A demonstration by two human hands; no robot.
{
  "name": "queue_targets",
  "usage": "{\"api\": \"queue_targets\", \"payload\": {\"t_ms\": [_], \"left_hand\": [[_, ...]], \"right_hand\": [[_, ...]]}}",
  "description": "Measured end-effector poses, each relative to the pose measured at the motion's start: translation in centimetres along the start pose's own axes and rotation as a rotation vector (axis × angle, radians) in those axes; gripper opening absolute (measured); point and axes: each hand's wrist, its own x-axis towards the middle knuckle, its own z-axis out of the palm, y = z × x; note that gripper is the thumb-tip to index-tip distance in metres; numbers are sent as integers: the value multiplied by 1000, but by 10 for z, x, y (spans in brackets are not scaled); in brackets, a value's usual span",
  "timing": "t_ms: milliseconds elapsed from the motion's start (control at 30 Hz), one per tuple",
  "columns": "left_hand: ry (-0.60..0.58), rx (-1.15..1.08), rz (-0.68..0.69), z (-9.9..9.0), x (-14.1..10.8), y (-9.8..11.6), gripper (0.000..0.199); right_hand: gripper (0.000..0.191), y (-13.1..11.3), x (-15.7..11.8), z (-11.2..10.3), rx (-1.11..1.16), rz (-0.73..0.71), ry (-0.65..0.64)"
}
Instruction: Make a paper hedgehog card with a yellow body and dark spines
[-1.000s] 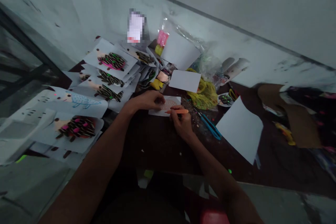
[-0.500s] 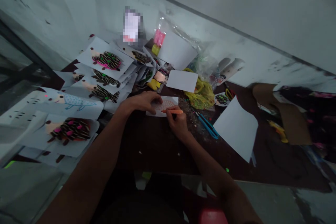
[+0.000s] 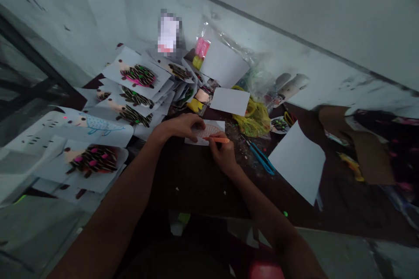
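A small white sheet of paper lies on the dark table, with an orange-brown patterned shape drawn on it. My right hand is closed around an orange marker, whose tip meets the sheet near the drawing's lower edge. From the left, my left hand rests on the sheet with its fingers apart, covering part of its left side. Just right of my right hand lie blue-handled scissors.
Stacked hedgehog pictures fill the left of the table. Behind the sheet are a blank white card and a yellow plastic bag. A larger white sheet and brown cardboard lie to the right.
The whole view has shifted slightly, so things appear a little further right. My hands keep nearly the same pose on the sheet, the marker still in my right hand.
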Motion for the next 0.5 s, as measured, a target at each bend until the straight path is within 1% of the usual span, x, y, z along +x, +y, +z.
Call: {"api": "queue_targets", "payload": {"t_ms": [200, 367, 500], "left_hand": [[-4, 4, -25, -1, -1, 6, 51], [-6, -5, -6, -1, 0, 4, 50], [-7, -20, -2, -1, 0, 2, 50]], "right_hand": [[17, 0, 1, -1, 5, -9, 4], [18, 0, 0, -1, -6, 22, 13], [19, -1, 0, -1, 0, 19, 30]]}}
